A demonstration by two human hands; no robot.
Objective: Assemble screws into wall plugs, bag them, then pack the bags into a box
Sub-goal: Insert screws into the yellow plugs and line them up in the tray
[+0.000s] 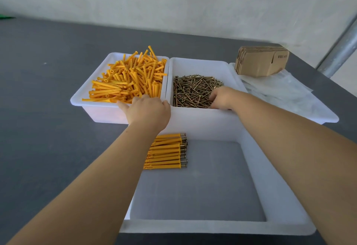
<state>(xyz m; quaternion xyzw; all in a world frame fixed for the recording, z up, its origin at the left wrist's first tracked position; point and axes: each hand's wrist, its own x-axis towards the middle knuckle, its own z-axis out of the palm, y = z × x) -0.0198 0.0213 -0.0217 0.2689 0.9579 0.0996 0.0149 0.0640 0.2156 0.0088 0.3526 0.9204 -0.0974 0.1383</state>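
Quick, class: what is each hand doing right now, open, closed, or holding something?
Left hand: reaching into the yellow wall plugs, fingers hidden, grip cannot be told.
Right hand: fingers curled into the screws, grip cannot be told.

The left hand [147, 110] is covering its own fingertips among the orange wall plugs [127, 82], so any grip is hiding from view. The right hand [222, 98] is curling into the screws [195, 90], its fingertips not showing. The left forearm is hiding part of the assembled plugs [168, 152]. Print on the flat cardboard boxes [260, 61] is reading too small. Both arms are running off the bottom edge.
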